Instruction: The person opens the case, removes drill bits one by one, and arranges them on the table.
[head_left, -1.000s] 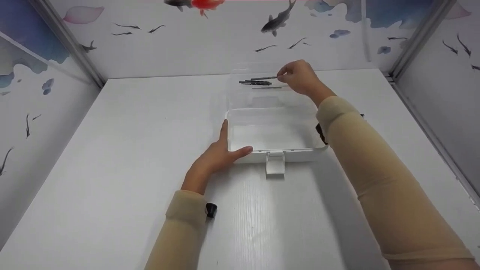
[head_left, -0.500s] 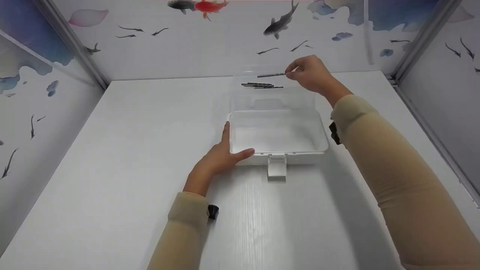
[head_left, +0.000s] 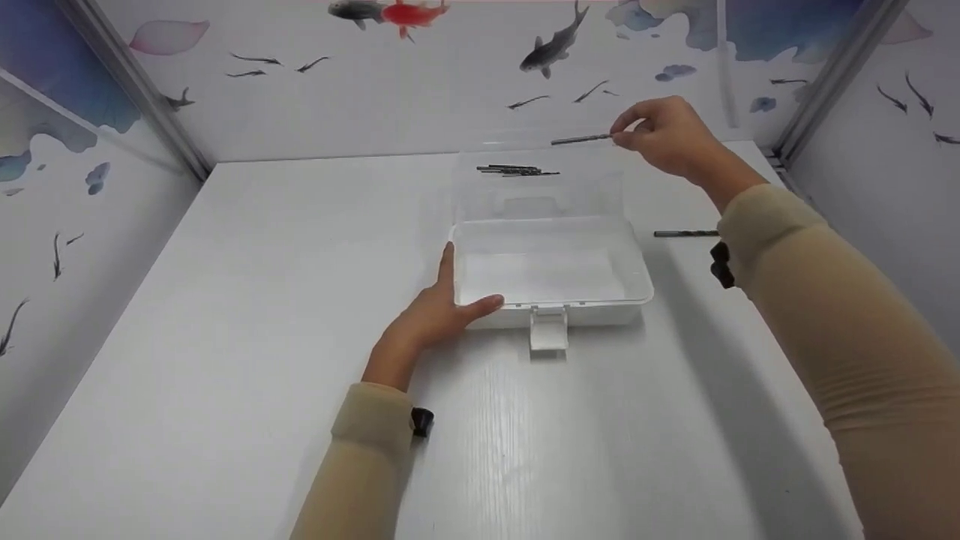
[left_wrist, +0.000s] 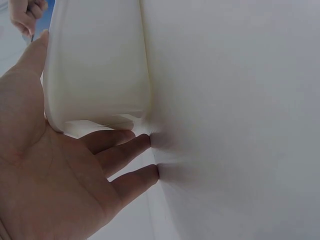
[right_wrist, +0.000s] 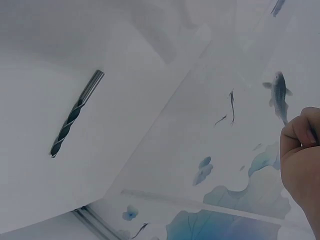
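My right hand pinches a drill bit at one end, raised above the back of the table near the wall. In the right wrist view only part of that hand shows at the right edge, and its drill bit is hidden. My left hand rests against the front left corner of a white plastic box, thumb over the front rim and index finger straight along the side. In the left wrist view its other fingers lie spread beside the box, tips at the table. The box stands open, with nothing visible inside.
The box's clear lid is tipped back; several drill bits lie in a small pile overlapping it in the head view. Another drill bit lies on the white table right of the box. Patterned panels enclose the table.
My right hand has lifted its drill bit away from the pile and moved right. The drill bit right of the box has come out from behind the sleeve. My left hand stays put.
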